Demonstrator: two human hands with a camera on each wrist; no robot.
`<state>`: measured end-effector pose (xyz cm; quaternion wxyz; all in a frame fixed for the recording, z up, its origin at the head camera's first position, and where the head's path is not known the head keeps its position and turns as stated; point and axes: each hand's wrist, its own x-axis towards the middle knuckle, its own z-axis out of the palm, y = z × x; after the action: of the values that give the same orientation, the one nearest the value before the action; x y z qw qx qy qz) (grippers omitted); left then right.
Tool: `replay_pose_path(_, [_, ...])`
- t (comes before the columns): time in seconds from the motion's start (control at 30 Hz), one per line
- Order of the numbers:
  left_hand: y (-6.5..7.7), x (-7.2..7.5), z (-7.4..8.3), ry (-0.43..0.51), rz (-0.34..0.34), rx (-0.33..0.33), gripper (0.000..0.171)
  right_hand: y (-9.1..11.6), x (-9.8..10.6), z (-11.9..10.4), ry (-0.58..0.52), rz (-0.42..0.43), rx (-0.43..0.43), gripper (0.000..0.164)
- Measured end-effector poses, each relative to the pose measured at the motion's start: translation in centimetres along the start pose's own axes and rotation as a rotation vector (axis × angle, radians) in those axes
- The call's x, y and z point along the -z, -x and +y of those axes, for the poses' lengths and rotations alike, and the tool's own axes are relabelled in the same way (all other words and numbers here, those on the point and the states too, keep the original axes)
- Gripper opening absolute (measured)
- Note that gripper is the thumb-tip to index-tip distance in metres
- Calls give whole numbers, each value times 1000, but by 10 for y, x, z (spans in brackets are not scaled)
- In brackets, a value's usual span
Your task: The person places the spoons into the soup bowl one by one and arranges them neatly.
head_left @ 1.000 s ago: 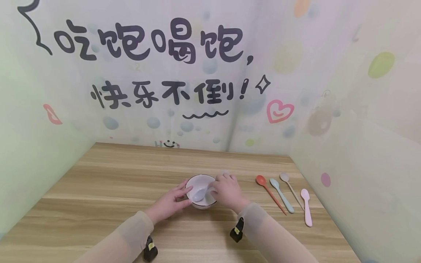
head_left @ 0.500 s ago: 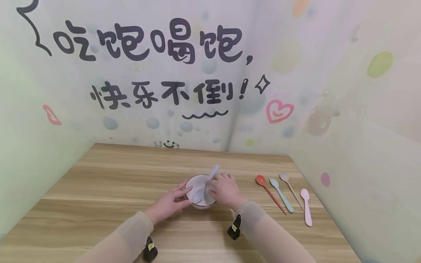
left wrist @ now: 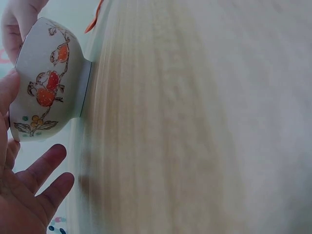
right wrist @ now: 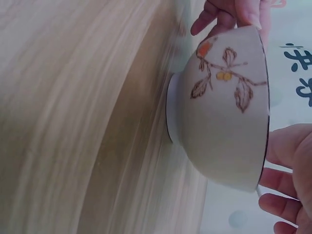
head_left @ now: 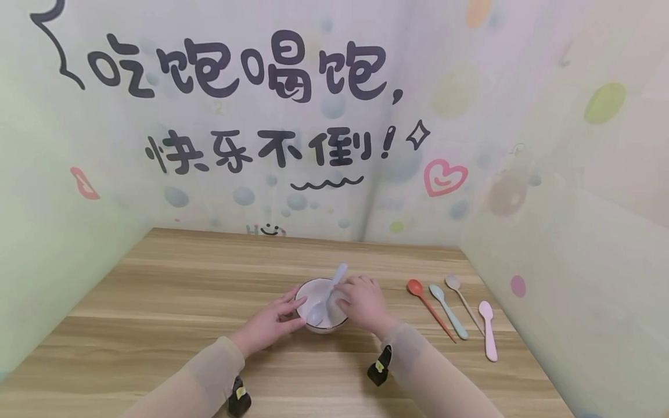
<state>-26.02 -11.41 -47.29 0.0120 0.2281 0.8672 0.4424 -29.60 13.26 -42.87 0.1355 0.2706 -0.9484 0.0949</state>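
A white bowl [head_left: 321, 329] with a dark rim stands on the table, fruit and leaves painted on its outside. My left hand [head_left: 269, 323] grips its left side, thumb and a finger at the rim; other fingers spread away in the left wrist view. A pale lilac spoon [head_left: 315, 315] leans inside the bowl, its handle rising past the far rim. At the bowl's right side, my right hand [head_left: 364, 305] pinches the spoon's handle with its fingertips over the rim. In the right wrist view the bowl [right wrist: 226, 112] hides most of the spoon.
To the right lie a red spoon [head_left: 431, 309], a light blue spoon [head_left: 448, 312], a grey-beige spoon [head_left: 464, 301] and a pink spoon [head_left: 488, 331]. The wooden table [head_left: 172, 302] meets printed walls at the back and both sides.
The spoon's handle has swung from behind the right hand to a steeper lean left of it. The right hand has shifted slightly right since half a second ago. The left hand stays on the bowl.
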Motion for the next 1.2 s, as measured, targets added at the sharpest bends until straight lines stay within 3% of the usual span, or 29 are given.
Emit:
replay_pose_path(0.3, [1,1,1,3,1,5,58,10,3,25,-124,131,-112,26])
replay_pose_path(0.57, [1,1,2,0,-2,5,57,24,8,48,-112,205,-174,27])
replay_pose_path(0.87, [1,3,4,2,-10,-8,57,38,13,71,-174,125,-285,31])
replay_pose_path(1.2, [2,3,3,-13,-3,-1,57,54,12,90,-154,151,-287,29])
